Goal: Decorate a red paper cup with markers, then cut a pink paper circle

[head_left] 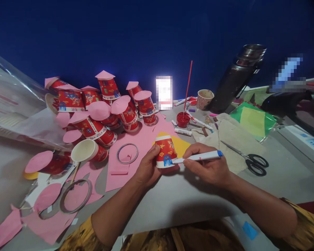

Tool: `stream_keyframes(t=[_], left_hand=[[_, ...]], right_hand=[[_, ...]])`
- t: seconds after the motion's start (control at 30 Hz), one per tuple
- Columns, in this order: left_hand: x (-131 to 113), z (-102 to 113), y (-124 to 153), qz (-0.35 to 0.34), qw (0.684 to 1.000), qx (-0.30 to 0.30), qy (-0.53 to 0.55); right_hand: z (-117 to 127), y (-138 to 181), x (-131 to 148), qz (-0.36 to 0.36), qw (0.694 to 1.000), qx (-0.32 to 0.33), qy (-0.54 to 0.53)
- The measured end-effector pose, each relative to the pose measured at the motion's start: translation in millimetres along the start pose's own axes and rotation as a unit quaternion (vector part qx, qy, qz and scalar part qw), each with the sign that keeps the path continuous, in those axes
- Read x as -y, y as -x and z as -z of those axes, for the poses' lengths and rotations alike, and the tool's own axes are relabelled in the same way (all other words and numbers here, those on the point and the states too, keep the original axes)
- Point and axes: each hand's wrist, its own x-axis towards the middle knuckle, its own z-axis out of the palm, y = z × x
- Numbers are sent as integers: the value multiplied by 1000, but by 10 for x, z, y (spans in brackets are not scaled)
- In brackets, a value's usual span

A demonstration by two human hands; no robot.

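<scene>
Cup (165, 148) in left hand (148, 164); tub (183, 121) holds red stick (188, 86).

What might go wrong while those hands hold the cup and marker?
The blue marker tip is right at the red cup, so a wobble of the right hand might smudge the blue patch. Farther back, a tall red stick stands in a little red pot; a bump could tip it.
</scene>
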Motion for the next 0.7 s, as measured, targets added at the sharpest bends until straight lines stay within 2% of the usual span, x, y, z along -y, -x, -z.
stream_keyframes(t=[0.13,0.27,0.43,0.6,0.7], left_hand=[[-4,2,7,0,1000,-13,-5],[-15,2,10,-5,1000,-12,14],[-31,47,18,21,999,22,36],[-30,96,29,45,998,35,33],[-26,110,21,44,998,29,46]], right_hand=[[11,-14,20,-14,1000,12,-16],[30,-29,38,-50,997,-44,-33],[55,-36,6,-66,992,-106,-22],[82,-29,-20,-66,994,-82,-20],[74,-23,1,-67,994,-91,-7]])
